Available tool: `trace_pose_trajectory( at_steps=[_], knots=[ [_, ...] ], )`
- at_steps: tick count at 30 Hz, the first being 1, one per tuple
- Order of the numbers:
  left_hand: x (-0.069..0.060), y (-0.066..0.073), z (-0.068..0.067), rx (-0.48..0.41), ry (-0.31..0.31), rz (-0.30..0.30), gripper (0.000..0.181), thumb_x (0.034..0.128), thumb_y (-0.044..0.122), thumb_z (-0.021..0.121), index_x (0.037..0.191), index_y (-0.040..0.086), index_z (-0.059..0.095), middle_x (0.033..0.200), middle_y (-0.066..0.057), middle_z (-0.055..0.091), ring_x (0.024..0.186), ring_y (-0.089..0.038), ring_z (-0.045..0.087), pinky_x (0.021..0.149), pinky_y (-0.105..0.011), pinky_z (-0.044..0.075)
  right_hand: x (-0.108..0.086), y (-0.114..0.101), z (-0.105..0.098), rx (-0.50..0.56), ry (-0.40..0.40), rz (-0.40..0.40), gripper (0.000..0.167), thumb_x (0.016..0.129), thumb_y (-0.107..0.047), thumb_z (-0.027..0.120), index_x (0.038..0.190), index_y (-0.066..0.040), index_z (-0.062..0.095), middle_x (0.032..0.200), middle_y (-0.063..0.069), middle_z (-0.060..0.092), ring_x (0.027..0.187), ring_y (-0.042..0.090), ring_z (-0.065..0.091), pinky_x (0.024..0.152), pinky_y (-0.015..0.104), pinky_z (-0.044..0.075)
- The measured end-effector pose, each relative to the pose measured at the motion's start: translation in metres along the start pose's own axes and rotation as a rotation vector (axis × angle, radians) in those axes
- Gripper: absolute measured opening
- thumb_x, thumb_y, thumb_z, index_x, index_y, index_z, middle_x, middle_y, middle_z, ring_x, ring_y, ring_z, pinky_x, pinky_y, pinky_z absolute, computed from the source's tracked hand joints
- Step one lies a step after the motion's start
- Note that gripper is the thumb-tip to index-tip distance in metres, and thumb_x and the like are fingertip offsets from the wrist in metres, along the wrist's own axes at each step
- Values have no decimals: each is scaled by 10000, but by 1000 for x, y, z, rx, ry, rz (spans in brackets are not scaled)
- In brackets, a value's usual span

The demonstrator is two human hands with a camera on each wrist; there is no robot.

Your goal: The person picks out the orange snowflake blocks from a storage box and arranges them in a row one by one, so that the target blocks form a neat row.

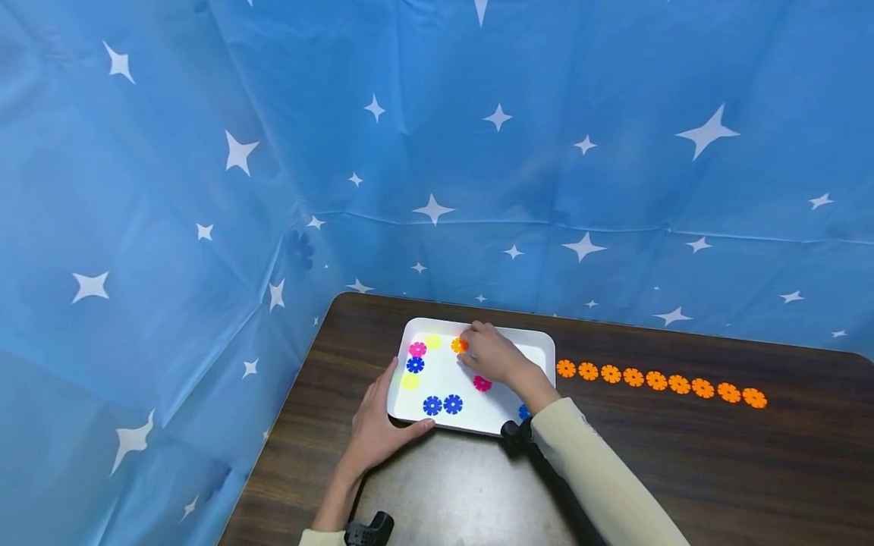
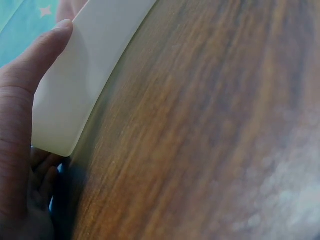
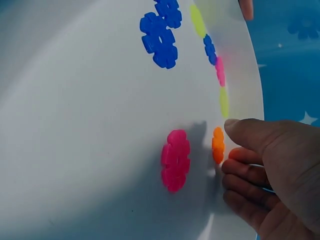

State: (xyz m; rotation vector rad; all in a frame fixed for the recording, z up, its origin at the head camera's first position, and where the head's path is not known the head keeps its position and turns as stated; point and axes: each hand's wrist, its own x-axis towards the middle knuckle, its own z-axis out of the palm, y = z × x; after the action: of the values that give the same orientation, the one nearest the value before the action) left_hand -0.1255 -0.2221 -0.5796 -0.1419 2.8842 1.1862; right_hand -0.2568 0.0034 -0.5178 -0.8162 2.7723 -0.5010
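Note:
A white tray (image 1: pixel 505 413) lies on the table with flower-shaped plastic discs in it. My left hand (image 1: pixel 377 425) grips its near-left corner, the thumb (image 2: pixel 52 42) along the front wall and the other fingers at the left side. Over the tray's far side, my right hand (image 1: pixel 495 354) reaches down beside an orange disc (image 3: pixel 218 145). Its thumb and bent fingers stand apart near that disc, which appears to lie on the tray. A pink disc (image 3: pixel 176 161) is close by. Blue discs (image 1: pixel 442 405), yellow discs (image 1: pixel 433 341) and another pink disc (image 1: pixel 417 349) lie toward the left.
To the right of the tray, several orange discs (image 1: pixel 656 381) form a row on the dark wooden table (image 1: pixel 683 462). One blue disc (image 1: pixel 524 412) is partly hidden by the right wrist. A blue curtain (image 1: pixel 478 167) with white stars hangs behind and at the left.

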Motion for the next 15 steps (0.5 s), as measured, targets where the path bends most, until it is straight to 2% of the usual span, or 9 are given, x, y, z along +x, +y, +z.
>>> trace_pose_trajectory(
  at_steps=[8,15],
  knots=[
    [1,-1,1,5,-3,-6,1202,681,741,799,1621,412,124,1651,5,352,1411,-250,425,1080,-645,397,1,-3,1,-16,-25,27,415,971,-247,697,1298,6,664,1306,168,618,1159,293,566,1094,409,496],
    [1,-2,2,3,-2,5,1202,684,741,795,1623,408,123,1650,1,355,1402,-249,431,1075,-645,400,5,-4,5,-93,-20,20,402,942,-237,728,1255,10,684,1231,161,644,1094,288,595,1058,395,515]
  ],
)
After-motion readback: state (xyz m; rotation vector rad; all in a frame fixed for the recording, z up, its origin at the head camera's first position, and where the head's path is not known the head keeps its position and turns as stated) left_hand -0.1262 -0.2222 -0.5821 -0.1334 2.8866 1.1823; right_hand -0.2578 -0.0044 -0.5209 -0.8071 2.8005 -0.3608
